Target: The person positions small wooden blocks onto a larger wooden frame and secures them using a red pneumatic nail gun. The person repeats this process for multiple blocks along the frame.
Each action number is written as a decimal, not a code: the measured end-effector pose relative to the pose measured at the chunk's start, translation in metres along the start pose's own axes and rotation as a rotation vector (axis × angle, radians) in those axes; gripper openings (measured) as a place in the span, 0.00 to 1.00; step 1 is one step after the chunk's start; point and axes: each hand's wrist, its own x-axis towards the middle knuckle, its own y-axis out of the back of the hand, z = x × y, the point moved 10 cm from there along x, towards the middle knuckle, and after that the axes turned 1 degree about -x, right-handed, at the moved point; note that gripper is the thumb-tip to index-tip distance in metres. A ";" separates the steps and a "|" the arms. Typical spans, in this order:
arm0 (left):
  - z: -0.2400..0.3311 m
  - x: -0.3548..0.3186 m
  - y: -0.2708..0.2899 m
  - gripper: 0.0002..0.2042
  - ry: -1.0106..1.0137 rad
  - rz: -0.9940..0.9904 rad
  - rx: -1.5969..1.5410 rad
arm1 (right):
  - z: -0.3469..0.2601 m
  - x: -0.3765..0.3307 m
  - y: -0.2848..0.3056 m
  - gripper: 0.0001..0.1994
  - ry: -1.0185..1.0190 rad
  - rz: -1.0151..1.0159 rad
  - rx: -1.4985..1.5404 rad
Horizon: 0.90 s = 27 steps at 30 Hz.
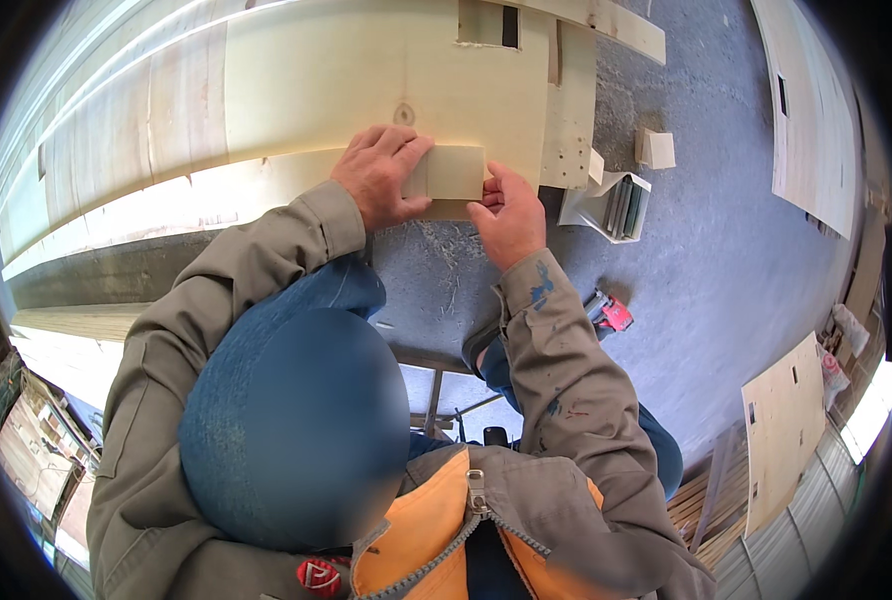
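Note:
My left hand (381,175) lies flat over the left end of a small pale wooden block (456,172), pressing it against the edge of a large light wood panel (346,80). My right hand (509,215) pinches the block's right lower corner from below. Both forearms wear grey-brown jacket sleeves; the right sleeve carries blue paint spots. The block sits at the panel's near edge, just left of a narrower upright board (569,110) with small holes.
A grey concrete floor (726,260) lies to the right. On it rest a small wooden offcut (656,148), an open box of thin sheets (611,205), a red-and-grey tool (611,313), and flat panels (786,430), (816,110).

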 end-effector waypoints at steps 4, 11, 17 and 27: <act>-0.002 -0.001 -0.001 0.40 -0.001 -0.019 0.002 | -0.001 -0.001 0.001 0.33 -0.012 -0.025 0.017; -0.004 -0.004 0.002 0.45 -0.005 -0.005 -0.008 | 0.002 0.001 -0.001 0.34 -0.019 -0.041 0.036; -0.003 -0.004 0.000 0.42 0.001 -0.020 0.010 | -0.010 0.003 0.016 0.37 -0.007 -0.020 -0.104; -0.003 -0.003 -0.004 0.41 0.017 -0.063 0.036 | -0.043 0.022 0.001 0.38 0.266 -0.124 -0.411</act>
